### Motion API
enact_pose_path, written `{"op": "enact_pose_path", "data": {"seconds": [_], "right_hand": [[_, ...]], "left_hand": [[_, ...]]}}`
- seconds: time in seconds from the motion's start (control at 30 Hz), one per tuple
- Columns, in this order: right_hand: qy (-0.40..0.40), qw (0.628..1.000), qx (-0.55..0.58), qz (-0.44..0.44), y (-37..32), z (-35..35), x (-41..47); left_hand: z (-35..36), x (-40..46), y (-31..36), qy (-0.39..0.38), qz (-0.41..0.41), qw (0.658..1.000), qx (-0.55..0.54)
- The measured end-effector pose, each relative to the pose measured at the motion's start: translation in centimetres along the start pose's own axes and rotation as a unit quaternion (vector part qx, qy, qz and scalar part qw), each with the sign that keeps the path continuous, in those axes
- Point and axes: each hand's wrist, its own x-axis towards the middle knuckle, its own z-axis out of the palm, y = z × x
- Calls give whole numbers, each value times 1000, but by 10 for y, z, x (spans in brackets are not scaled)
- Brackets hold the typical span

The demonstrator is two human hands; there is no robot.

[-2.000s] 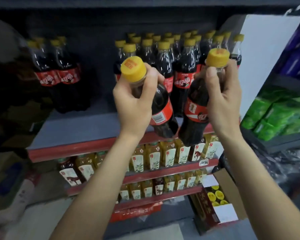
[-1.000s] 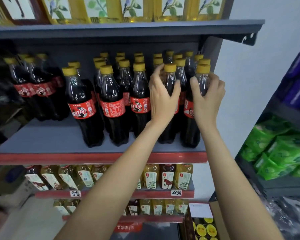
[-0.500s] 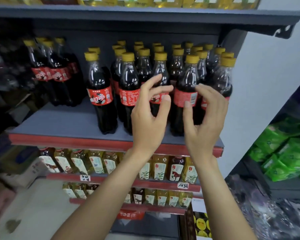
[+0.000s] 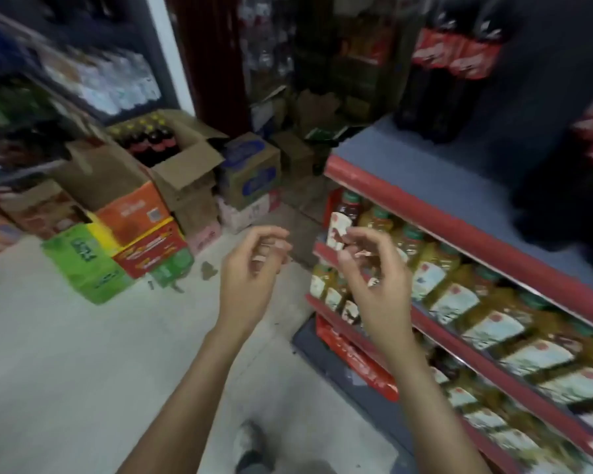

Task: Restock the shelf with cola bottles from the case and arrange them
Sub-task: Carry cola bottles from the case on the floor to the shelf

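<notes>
Hanging in the air with nothing in them, the left hand (image 4: 254,268) and the right hand (image 4: 374,278) are side by side in the middle of the view, close but not touching. The fingers (image 4: 274,239) of the left hand are loosely curled and its palm faces the person; the right hand has the same relaxed curl, so both hands are empty and not closed on anything.

Up and to the left of the left hand, well apart from it, stands the open brown cardboard case (image 4: 172,165) on the floor, its flaps spread outward. Dark cola bottles with yellow caps and red labels (image 4: 148,140) stand upright inside it. Just below this case, between it and the left hand, there are stacked cartons in orange, red and green (image 4: 131,241).

To the right of the right hand runs the grey shelf board with a red front edge (image 4: 435,206). Above and to the right of that hand, at the back of this board, stand large dark cola bottles with red labels (image 4: 449,73); they are blurred. Directly behind and below the right hand, the lower shelves hold yellow tea bottles with white labels (image 4: 459,295) in rows.

Under both forearms lies the pale grey floor (image 4: 83,371), and a shoe (image 4: 252,443) shows near the bottom edge.
</notes>
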Motion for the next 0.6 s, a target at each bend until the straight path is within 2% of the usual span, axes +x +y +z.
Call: {"op": "enact_pose_path", "data": {"seconds": [0.13,0.2,0.37,0.47,0.6], "right_hand": [[-133,989,-11,59,32,97,14],[-173,981,-18,88,50,143,21],[-250,957,-79,122,80,246,55],[-293,942,-116,112,99,302,83],[-321,933,-132,98,129,377,138]], "left_hand": [[-98,18,-78,-41,-57,979,189],[-140,26,-106,-35,-95,967,235],[-219,67,-166,8,-193,952,236],[-246,109,-196,49,-246,949,189],[-271,179,-238,76,-253,952,152]]}}
